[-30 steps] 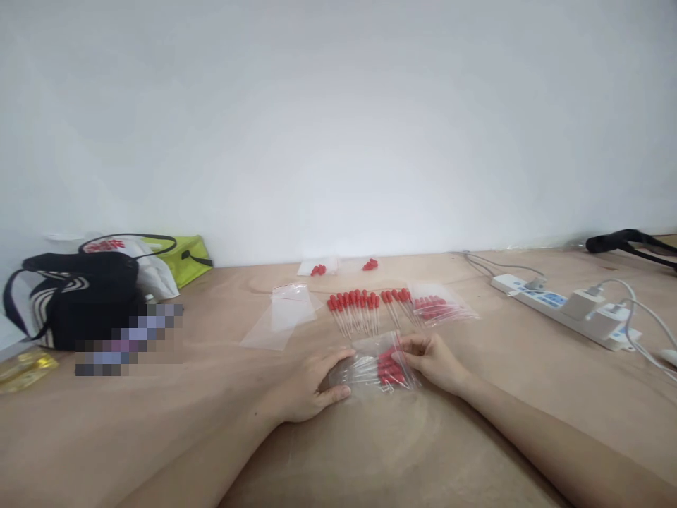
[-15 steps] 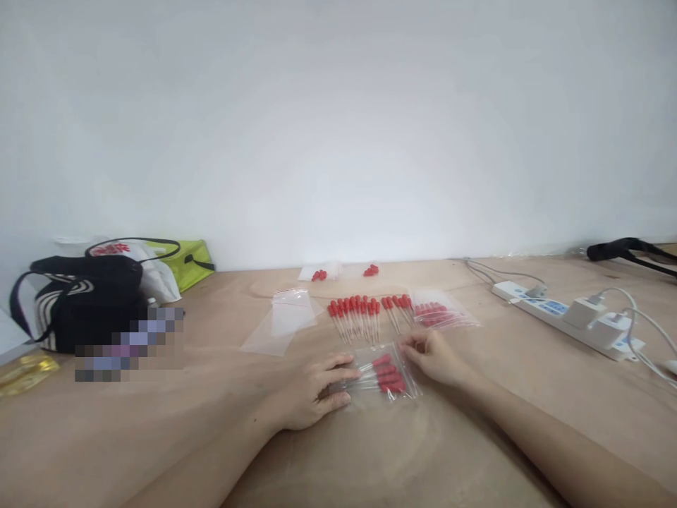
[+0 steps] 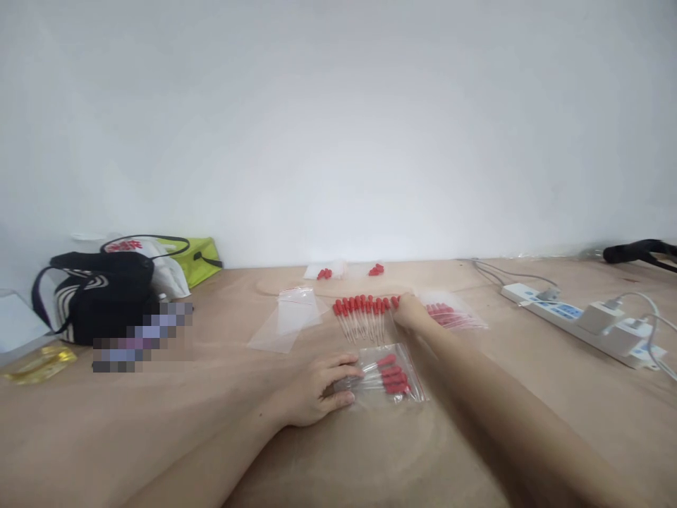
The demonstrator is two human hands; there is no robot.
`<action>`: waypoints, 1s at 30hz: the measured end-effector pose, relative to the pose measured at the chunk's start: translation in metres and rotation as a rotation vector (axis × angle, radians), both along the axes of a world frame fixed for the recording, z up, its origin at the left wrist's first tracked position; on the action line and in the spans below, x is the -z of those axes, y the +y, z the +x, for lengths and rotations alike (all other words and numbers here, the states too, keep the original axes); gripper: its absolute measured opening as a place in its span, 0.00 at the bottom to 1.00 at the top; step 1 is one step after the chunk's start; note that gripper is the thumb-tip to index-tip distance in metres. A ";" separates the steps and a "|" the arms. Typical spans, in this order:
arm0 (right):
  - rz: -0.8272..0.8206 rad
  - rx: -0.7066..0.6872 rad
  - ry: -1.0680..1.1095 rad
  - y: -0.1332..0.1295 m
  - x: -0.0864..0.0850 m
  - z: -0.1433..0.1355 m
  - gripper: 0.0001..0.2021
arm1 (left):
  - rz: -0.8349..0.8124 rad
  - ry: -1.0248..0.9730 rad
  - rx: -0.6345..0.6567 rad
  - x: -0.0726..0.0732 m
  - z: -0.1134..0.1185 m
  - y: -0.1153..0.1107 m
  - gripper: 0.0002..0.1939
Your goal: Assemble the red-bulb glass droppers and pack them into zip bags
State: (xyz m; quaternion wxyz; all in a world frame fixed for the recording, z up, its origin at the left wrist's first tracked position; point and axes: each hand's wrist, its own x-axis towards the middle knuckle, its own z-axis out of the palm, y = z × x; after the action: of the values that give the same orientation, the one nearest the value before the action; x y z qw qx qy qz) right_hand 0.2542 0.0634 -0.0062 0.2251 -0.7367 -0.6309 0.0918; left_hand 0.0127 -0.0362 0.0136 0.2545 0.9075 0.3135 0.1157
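Note:
A clear zip bag (image 3: 360, 402) lies flat before me with several red-bulbed droppers (image 3: 390, 370) inside, bulbs to the right. Across its left end rests my left hand (image 3: 328, 388), fingers stretched over the plastic and thumb apart. Farther back is a row of loose droppers (image 3: 364, 321), red bulbs away from me and pale stems towards me. My right hand (image 3: 412, 312) reaches to the right end of that row. Its fingertips are hidden, so I cannot see a grip. Just right of it lies another bag (image 3: 460, 317) with red bulbs showing.
Flat bags (image 3: 288, 321) lie left of the row. Small red pieces (image 3: 324, 274) lie by the wall. A power strip (image 3: 576, 321) with plugs and cables stands right. A black bag (image 3: 111, 296), a green bag (image 3: 204, 261) and a yellow wrapper (image 3: 42, 365) are left.
My right hand has left the right edge of the filled zip bag and moved forward to the loose droppers. My left hand stays on the bag. The whole view has shifted slightly.

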 end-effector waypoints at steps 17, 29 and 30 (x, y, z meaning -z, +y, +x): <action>0.314 -0.067 0.890 -0.088 0.008 0.023 0.36 | 0.005 0.019 -0.009 0.007 -0.001 0.001 0.19; 0.237 -0.049 1.246 -0.105 0.016 0.005 0.26 | -0.016 0.023 -0.036 0.002 0.000 -0.001 0.19; 0.224 -0.066 1.245 -0.107 0.016 0.004 0.25 | -0.017 0.023 -0.036 0.002 0.000 -0.001 0.19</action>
State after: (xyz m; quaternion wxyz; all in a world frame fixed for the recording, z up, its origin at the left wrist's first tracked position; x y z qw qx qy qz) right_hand 0.2586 -0.0436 -0.0224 0.6229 -0.4974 -0.4098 0.4435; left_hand 0.0127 -0.0372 0.0119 0.2565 0.9007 0.3338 0.1072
